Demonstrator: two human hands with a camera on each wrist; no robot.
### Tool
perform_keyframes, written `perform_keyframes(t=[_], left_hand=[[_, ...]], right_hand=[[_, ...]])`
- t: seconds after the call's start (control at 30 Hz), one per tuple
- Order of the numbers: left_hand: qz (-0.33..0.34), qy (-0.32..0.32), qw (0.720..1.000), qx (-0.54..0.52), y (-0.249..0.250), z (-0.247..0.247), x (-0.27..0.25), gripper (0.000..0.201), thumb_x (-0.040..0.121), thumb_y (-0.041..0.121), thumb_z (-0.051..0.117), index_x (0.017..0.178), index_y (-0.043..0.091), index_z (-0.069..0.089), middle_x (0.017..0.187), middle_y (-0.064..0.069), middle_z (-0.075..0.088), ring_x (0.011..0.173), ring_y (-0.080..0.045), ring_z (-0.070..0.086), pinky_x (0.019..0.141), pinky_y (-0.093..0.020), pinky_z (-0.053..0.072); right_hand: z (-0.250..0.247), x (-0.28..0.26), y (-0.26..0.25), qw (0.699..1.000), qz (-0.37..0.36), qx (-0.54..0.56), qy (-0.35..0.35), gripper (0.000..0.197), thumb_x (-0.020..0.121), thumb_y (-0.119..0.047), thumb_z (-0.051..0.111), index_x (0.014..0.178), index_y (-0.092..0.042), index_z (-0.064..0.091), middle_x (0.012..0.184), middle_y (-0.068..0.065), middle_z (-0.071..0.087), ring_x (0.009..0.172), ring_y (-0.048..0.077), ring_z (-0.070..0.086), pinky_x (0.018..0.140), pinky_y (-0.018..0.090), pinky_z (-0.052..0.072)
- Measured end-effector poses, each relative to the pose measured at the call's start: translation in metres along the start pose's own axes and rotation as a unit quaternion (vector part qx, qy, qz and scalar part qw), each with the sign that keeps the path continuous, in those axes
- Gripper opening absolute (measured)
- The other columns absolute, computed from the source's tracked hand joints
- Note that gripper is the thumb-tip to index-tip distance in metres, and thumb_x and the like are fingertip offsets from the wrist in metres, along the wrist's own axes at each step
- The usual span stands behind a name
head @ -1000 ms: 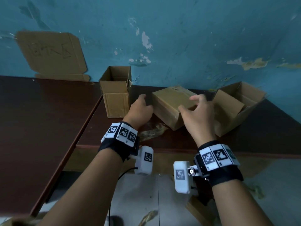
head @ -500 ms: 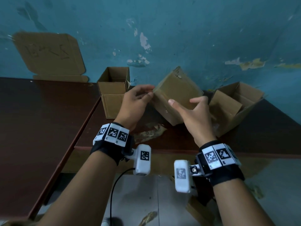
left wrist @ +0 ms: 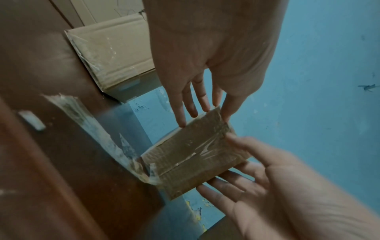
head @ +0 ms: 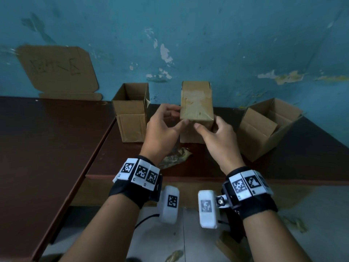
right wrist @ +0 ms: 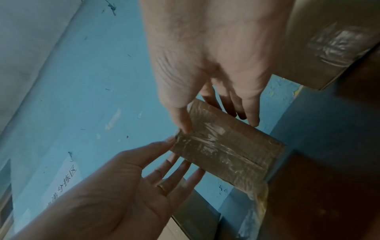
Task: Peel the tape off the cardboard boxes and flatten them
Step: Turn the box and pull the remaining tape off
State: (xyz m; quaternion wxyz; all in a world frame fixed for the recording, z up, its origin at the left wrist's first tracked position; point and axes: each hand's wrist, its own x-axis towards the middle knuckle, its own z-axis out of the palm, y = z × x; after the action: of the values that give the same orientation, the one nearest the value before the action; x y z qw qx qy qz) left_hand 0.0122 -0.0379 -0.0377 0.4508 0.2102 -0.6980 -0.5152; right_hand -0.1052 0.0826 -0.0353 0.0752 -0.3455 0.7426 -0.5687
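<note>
Two hands hold the taped box upright above the table: left hand and right hand pinch its near corners. Locate a loose tape edge with a thumbnail first; peel slowly. Two open boxes wait behind.

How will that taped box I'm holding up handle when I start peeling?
The taped box looks light: fingertips of the left hand and right hand alone hold it. Its glossy tape may be slippery. The thin cardboard could buckle under a hard squeeze.
</note>
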Motion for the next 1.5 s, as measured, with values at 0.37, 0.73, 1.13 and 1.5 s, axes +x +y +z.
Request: perform_keyframes(t=[0.37, 0.73, 1.13, 1.5], left_hand=[[0.035, 0.003, 0.997, 0.074, -0.001, 0.007, -0.009, 0.029, 0.092, 0.018, 0.079, 0.11, 0.03, 0.059, 0.117, 0.001, 0.057, 0.112, -0.013, 0.063, 0.093, -0.043, 0.061], [0.024, 0.057, 0.988, 0.14, 0.0, 0.008, -0.009, 0.01, 0.097, 0.019, 0.077, 0.104, 0.022, 0.07, 0.117, 0.007, 0.057, 0.101, 0.002, 0.06, 0.08, 0.0, 0.044], [0.022, 0.015, 0.985, 0.171, -0.004, 0.007, -0.009, 0.003, 0.102, 0.012, 0.067, 0.103, 0.015, 0.068, 0.123, 0.005, 0.052, 0.107, -0.001, 0.055, 0.088, -0.001, 0.042], [0.039, -0.084, 0.987, 0.129, -0.005, 0.0, -0.008, 0.01, 0.102, 0.011, 0.067, 0.094, 0.017, 0.067, 0.15, 0.009, 0.049, 0.139, -0.008, 0.049, 0.113, -0.026, 0.048]], right_hand=[[0.007, -0.001, 0.005, 0.993, -0.106, -0.026, 0.054, 0.028, 0.1, -0.026, 0.076, 0.119, -0.031, 0.056, 0.125, 0.002, 0.066, 0.118, 0.019, 0.064, 0.096, 0.046, 0.059], [0.017, -0.004, 0.007, 0.992, -0.097, -0.032, 0.071, 0.024, 0.097, -0.017, 0.08, 0.113, -0.025, 0.062, 0.119, 0.001, 0.067, 0.112, 0.016, 0.066, 0.082, 0.023, 0.058], [0.014, -0.005, 0.006, 0.987, -0.116, -0.077, 0.08, 0.013, 0.098, -0.02, 0.078, 0.105, -0.024, 0.067, 0.109, 0.001, 0.069, 0.1, 0.013, 0.067, 0.076, 0.017, 0.055], [0.001, -0.002, 0.004, 0.987, -0.109, -0.12, 0.017, 0.009, 0.106, -0.016, 0.066, 0.102, -0.022, 0.062, 0.121, 0.004, 0.064, 0.111, 0.014, 0.06, 0.071, 0.002, 0.041]])
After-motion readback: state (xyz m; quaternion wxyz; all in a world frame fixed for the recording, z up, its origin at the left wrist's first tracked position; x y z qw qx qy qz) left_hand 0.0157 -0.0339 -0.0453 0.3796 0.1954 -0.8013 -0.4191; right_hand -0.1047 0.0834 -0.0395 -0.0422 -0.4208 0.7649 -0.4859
